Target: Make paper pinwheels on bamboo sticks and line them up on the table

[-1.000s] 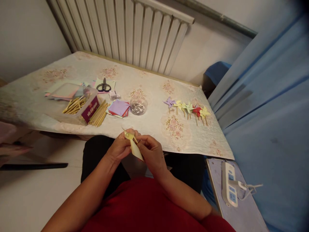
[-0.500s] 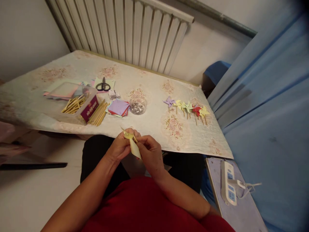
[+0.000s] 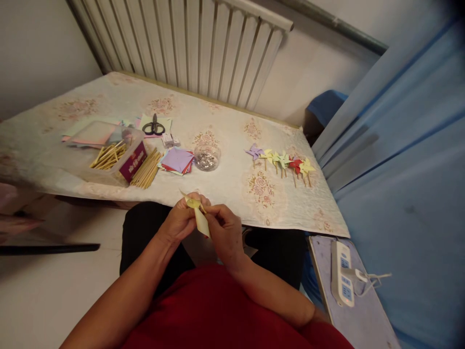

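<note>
Above my lap, my left hand (image 3: 183,216) is closed on a pale yellow paper pinwheel (image 3: 202,223) whose blades are partly folded in. The fingers of my right hand (image 3: 225,228) pinch the same paper from the other side, near its middle. What lies between the right fingertips is too small to make out. On the table beyond, a clear round tub (image 3: 207,158) holds small shiny pins. Left of it is a stack of coloured paper squares (image 3: 177,160), then a row of thin sticks (image 3: 147,168).
A clear plastic box (image 3: 109,174) with more sticks stands at the left. Black scissors (image 3: 153,126) lie on paper behind small boxes (image 3: 170,140). Several finished pinwheels (image 3: 281,161) lie at the right. A power strip (image 3: 342,274) rests on a side stand by the blue curtain (image 3: 407,194).
Both hands keep almost the same hold on the yellow pinwheel. The view has shifted very slightly; the things on the table have not moved.
</note>
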{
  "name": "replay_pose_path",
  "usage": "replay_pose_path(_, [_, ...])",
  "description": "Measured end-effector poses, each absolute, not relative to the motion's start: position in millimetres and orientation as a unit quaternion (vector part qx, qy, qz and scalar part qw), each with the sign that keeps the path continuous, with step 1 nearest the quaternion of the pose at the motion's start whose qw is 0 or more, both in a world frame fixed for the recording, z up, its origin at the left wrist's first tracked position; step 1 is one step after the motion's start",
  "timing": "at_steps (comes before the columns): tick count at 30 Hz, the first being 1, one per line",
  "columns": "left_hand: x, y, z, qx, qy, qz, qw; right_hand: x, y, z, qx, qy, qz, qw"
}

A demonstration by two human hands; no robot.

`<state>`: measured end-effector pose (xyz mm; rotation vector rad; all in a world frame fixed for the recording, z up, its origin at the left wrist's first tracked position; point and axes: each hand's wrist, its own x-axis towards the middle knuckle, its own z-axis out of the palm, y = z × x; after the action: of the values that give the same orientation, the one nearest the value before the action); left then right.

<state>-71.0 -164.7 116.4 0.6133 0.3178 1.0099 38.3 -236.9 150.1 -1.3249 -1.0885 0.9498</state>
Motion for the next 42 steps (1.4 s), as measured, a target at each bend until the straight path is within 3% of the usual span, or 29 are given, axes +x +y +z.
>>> replay_pose_path(29, [-64.4, -165.3, 124.2, 0.292, 0.154, 0.491, 0.806, 38.3, -233.9, 149.7, -0.549, -0.519, 0.333, 0.564])
replay_pose_path(42, [-67.1, -158.5, 123.5, 0.351, 0.229, 0.395, 0.818, 50.9, -217.6, 145.0, -0.516, -0.343, 0.554, 0.556])
